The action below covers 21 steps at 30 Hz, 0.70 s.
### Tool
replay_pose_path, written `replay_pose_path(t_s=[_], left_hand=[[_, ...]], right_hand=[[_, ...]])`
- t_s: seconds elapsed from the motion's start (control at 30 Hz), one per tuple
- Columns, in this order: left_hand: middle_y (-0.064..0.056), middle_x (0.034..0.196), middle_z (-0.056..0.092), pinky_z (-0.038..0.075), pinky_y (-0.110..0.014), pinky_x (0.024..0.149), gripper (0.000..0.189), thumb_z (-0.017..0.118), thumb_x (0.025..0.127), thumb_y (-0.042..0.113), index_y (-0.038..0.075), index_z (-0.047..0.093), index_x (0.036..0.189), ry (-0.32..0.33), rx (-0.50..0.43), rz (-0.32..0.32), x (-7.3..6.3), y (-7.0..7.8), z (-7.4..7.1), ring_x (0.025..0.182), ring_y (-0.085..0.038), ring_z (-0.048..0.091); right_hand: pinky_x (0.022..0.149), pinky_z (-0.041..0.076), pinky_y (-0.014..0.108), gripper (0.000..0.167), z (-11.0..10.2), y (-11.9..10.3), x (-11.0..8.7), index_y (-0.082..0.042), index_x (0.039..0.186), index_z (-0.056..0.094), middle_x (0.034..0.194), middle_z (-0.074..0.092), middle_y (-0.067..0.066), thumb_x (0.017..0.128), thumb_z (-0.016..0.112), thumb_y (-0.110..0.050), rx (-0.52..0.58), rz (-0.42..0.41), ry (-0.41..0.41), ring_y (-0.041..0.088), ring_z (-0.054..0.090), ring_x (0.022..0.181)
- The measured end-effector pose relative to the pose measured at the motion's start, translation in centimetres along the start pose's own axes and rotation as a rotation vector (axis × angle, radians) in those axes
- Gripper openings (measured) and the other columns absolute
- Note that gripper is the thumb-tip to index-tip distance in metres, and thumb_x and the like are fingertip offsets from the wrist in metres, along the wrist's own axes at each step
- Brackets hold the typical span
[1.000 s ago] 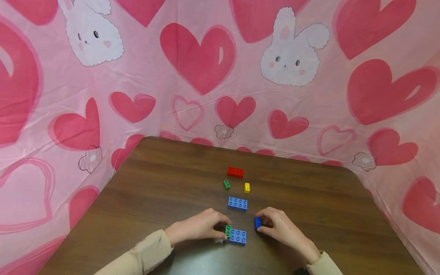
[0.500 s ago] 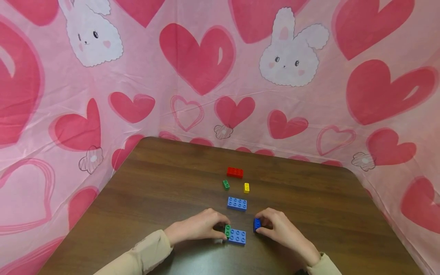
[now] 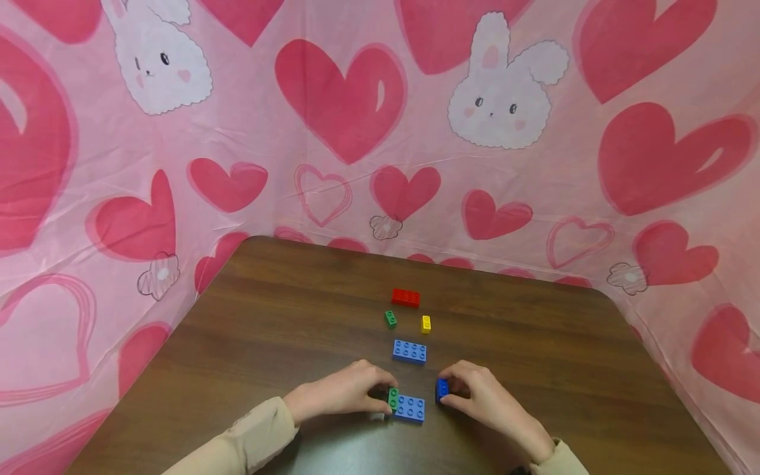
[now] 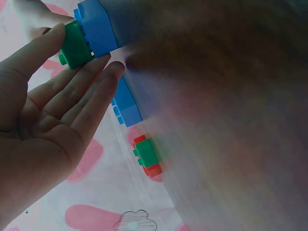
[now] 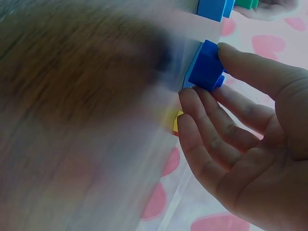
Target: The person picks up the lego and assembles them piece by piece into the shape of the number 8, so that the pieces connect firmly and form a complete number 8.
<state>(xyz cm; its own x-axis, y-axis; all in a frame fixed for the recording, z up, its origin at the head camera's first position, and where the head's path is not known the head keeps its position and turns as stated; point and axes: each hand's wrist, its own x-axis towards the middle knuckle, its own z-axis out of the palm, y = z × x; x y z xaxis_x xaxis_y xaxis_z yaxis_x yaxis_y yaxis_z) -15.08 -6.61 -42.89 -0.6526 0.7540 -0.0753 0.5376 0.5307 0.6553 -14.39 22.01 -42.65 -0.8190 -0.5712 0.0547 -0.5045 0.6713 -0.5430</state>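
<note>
My left hand (image 3: 350, 390) pinches a small green brick (image 3: 394, 399) between thumb and fingers. That brick sits over the left end of a light blue brick (image 3: 411, 409), whose other studs stay bare; the left wrist view shows the green brick (image 4: 77, 45) against the stud side of the blue one (image 4: 100, 29). To the right, a small dark blue brick (image 3: 442, 390) is held between the thumb and fingers of my right hand (image 3: 483, 399), a short gap from the light blue brick. In the right wrist view the dark blue brick (image 5: 206, 66) has its studs toward the palm.
A second light blue brick (image 3: 410, 351) lies just beyond the hands. Farther back are a small green brick (image 3: 390, 319), a small yellow brick (image 3: 425, 324) and a red brick (image 3: 406, 298). The brown wooden table (image 3: 285, 297) ends at a pink heart-patterned cloth (image 3: 332, 132).
My right hand has shifted slightly left and nearer with the dark blue brick, closer to the light blue one. The left hand stays in place on the green brick.
</note>
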Motion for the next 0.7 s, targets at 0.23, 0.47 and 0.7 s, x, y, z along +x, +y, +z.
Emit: replay_pose_path(t_s=[0.23,0.47,0.7], left_hand=[[0.001,0.111,0.075,0.052,-0.015,0.086,0.038,0.075,0.089,0.025,0.009,0.069,0.122,-0.005,-0.007,-0.010,0.01,-0.06,-0.02,0.086,0.002,0.061],[0.001,0.112,0.075,0.052,-0.015,0.086,0.038,0.074,0.089,0.026,0.008,0.069,0.123,-0.008,-0.006,-0.018,0.01,-0.05,-0.03,0.086,0.001,0.060],[0.001,0.112,0.075,0.053,-0.016,0.086,0.039,0.074,0.089,0.026,0.009,0.069,0.123,-0.006,0.001,-0.017,0.02,-0.03,-0.02,0.088,0.001,0.061]], right_hand=[[0.070,0.054,0.021,0.031,-0.10,-0.30,0.20,-0.006,0.109,0.070,0.099,0.068,0.000,0.085,0.078,-0.024,-0.011,0.042,-0.034,0.003,0.059,0.080],[0.070,0.054,0.021,0.032,-0.12,-0.57,0.26,-0.007,0.109,0.069,0.100,0.069,0.000,0.085,0.077,-0.026,-0.024,0.028,-0.038,0.003,0.060,0.081],[0.069,0.054,0.021,0.030,0.01,-1.01,0.19,-0.006,0.108,0.070,0.097,0.068,-0.001,0.084,0.078,-0.023,-0.037,-0.015,-0.010,0.004,0.059,0.080]])
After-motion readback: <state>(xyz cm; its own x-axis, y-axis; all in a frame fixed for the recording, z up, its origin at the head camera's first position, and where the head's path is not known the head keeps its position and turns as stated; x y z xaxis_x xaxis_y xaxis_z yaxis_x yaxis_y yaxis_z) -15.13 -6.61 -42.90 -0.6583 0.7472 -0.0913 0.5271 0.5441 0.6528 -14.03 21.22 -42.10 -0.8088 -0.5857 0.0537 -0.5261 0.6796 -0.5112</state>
